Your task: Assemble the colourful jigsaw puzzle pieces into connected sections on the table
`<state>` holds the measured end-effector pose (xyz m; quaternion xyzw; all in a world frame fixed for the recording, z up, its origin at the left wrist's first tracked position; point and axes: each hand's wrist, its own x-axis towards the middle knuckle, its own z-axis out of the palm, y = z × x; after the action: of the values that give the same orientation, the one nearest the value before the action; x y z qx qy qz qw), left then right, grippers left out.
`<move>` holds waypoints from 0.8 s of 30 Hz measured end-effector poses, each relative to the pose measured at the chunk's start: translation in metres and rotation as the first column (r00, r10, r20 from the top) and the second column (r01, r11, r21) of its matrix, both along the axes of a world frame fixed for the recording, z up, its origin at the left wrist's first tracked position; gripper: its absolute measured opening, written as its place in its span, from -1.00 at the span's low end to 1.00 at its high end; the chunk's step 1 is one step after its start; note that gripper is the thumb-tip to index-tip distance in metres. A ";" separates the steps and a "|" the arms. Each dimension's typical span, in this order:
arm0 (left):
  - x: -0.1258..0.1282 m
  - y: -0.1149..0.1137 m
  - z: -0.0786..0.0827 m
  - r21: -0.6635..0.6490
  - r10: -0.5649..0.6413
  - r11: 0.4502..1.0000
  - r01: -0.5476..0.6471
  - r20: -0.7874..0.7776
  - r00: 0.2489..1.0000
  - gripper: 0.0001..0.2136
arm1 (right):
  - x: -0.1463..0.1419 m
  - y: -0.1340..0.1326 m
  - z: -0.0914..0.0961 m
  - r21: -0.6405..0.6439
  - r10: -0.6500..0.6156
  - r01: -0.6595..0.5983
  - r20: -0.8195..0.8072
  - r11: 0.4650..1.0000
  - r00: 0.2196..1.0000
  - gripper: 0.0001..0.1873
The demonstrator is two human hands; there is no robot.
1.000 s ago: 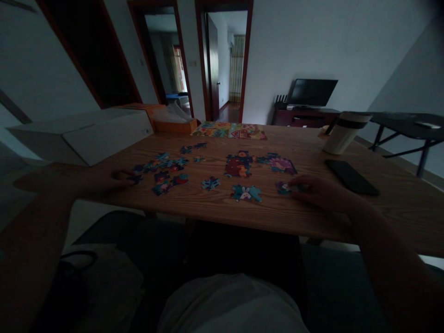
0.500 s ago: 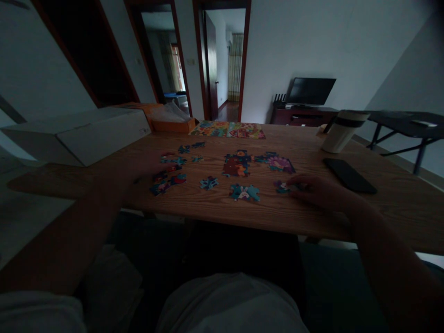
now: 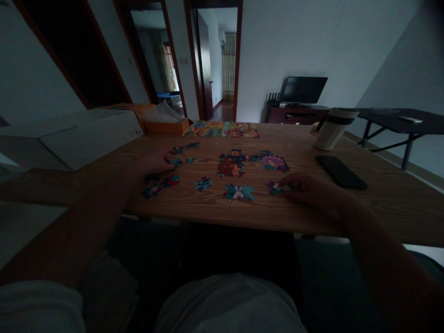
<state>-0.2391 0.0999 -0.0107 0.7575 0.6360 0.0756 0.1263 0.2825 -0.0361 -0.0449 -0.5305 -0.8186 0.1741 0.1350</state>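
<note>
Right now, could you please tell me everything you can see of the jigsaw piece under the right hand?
The small cardboard jigsaw piece lies flat on the wooden table, to the right of the rabbit-printed pieces and apart from them. Its printed face shows purple and teal with a pale patch; the dim light hides the picture's detail and its exact outline. The fingers of the right hand touch its right side, covering part of it.

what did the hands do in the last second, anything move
The left hand moved forward and rightward, over the loose jigsaw pieces, hiding some of them; whether it has taken hold of one cannot be seen. The right hand stayed at the small jigsaw piece. The assembled puzzle section and phone stayed put.
</note>
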 end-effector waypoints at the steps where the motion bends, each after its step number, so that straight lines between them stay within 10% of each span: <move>1: 0.003 -0.001 0.002 0.006 -0.015 1.000 0.014 0.043 0.999 -0.45 | 0.000 0.000 0.001 -0.019 0.003 -0.003 -0.008 1.000 1.000 -0.58; 7: 0.072 -0.028 0.029 0.296 -0.112 0.955 0.030 0.263 0.958 -0.43 | -0.010 0.013 0.032 0.034 -0.124 0.138 -0.267 0.990 0.956 -0.57; 15: 0.225 -0.047 0.038 0.594 -0.512 0.761 0.260 0.305 0.803 -0.54 | -0.082 0.072 0.063 -0.100 -0.045 -0.038 -0.720 0.994 0.692 -0.71; 24: 0.220 -0.012 -0.003 0.399 -0.357 0.886 0.238 0.256 0.898 -0.72 | -0.022 0.134 0.040 -0.157 -0.233 0.174 -0.744 0.972 0.627 -0.77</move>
<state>-0.0196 0.0882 -0.0135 0.8345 0.4567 0.2921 0.0988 0.2603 0.0984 -0.0047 -0.5025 -0.6154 0.3915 0.4641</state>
